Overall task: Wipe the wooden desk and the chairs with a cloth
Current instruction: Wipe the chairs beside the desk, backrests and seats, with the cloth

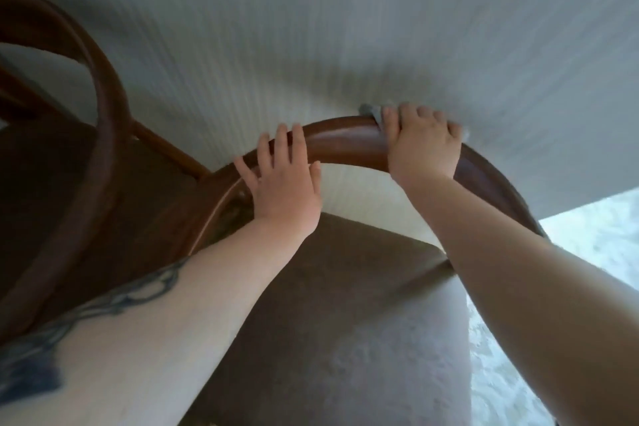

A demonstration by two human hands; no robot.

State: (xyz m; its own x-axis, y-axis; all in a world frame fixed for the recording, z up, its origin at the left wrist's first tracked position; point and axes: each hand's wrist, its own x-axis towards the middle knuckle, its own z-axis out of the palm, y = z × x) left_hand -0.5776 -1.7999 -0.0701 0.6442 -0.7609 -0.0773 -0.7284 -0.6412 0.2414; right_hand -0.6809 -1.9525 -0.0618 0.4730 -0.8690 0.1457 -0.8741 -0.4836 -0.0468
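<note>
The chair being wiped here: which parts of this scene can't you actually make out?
- Cloth: head view, only a grey corner shows; the right hand covers the rest.
- Chair back rail: its right end runs behind the right forearm.
- Second chair: cut off by the left edge.
- Wooden desk: not in view at all.
- Left hand: rests flat on the rail; the palm side is hidden.
- Floor: blurred, pattern unreadable.

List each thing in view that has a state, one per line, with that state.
left hand: open, fingers straight, resting on the chair's curved back rail.
right hand: curled over the rail top, gripping the cloth against it.
cloth: grey, bunched under the right hand, mostly hidden.
chair: upright, back close to the wall; seat bare.
second chair: upright, at the left.
</note>
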